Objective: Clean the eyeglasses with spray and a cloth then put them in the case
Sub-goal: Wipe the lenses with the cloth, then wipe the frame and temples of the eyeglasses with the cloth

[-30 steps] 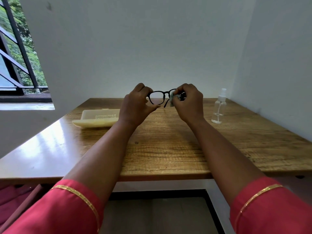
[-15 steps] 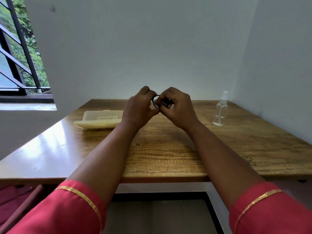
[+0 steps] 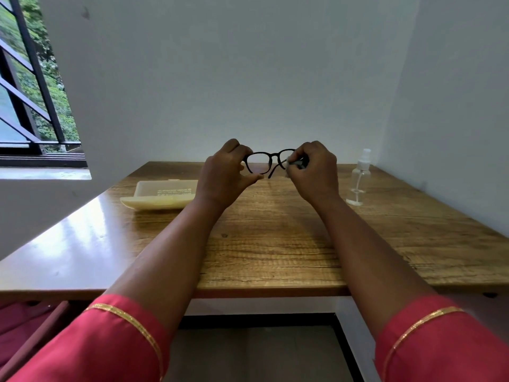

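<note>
Two hands up over worktop (image 3: 275, 244) centre: left hand (image 3: 223, 175) pinching glasses (image 3: 271, 162) at rim, right hand (image 3: 314, 172) clenched on cloth (image 3: 296, 164) against other lens. Too hard a rub: bent frame, probably. Slack pinch: dropped glasses. Case (image 3: 162, 195) at 10 o'clock, spray (image 3: 358, 179) at 2

Bare tabletop (image 3: 275, 244) between case (image 3: 162, 195) and spray bottle (image 3: 358, 180), both well apart.

Wooden table (image 3: 275, 244), case (image 3: 162, 194), spray bottle (image 3: 358, 180)
</note>
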